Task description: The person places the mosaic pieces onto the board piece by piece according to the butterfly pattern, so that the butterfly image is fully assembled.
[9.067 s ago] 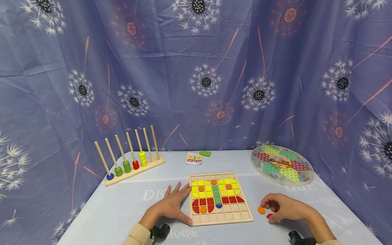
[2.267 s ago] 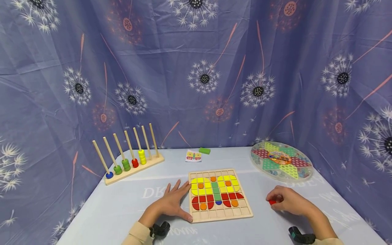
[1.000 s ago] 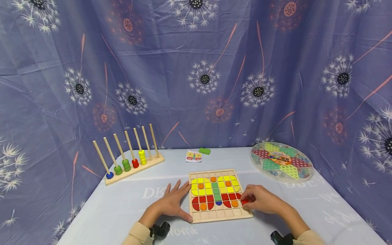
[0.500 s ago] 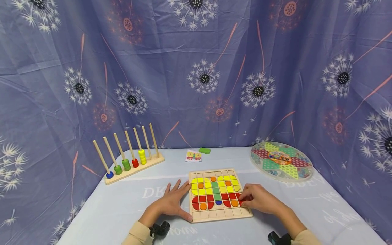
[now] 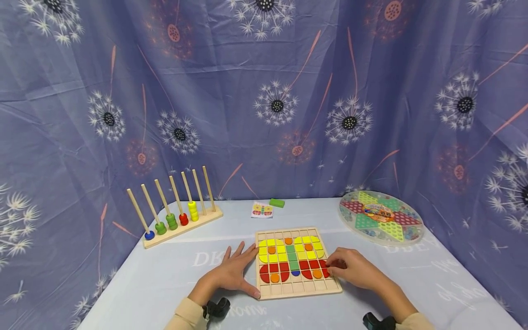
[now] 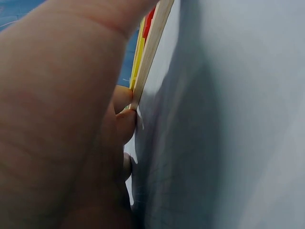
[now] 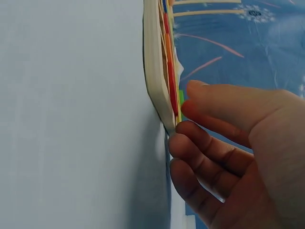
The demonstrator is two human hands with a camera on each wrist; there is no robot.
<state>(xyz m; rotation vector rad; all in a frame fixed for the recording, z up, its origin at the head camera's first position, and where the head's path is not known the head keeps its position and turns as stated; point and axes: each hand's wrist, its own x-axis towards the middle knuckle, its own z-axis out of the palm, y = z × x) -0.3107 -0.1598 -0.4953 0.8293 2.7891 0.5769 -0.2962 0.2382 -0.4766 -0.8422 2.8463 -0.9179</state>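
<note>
A wooden grid board (image 5: pixel 303 294) lies on the table, filled with a butterfly of yellow, red, orange, green and blue pieces. My left hand (image 5: pixel 235 275) has its fingers spread, fingertips and thumb against the board's left side; the left wrist view shows fingertips at the wooden edge (image 6: pixel 153 47). At the right edge, my right hand (image 5: pixel 350 266) hovers by a red piece (image 5: pixel 325 272) seated in the lower right wing. In the right wrist view, thumb and loosely bent fingers (image 7: pixel 190 179) hold nothing, and a red piece (image 7: pixel 172 90) lies flat within the frame.
Behind the board are a butterfly picture card (image 5: pixel 262 211) and a green block (image 5: pixel 277 203). A peg rack (image 5: pixel 181 229) with coloured beads stands at the left. A round Chinese checkers board (image 5: pixel 381 219) lies back right. A patterned curtain (image 5: pixel 231 114) hangs behind.
My right hand has brought a red piece from the table on the right to the board's right wing and let go of it. Earlier, an orange piece went in. My left hand stays put.
</note>
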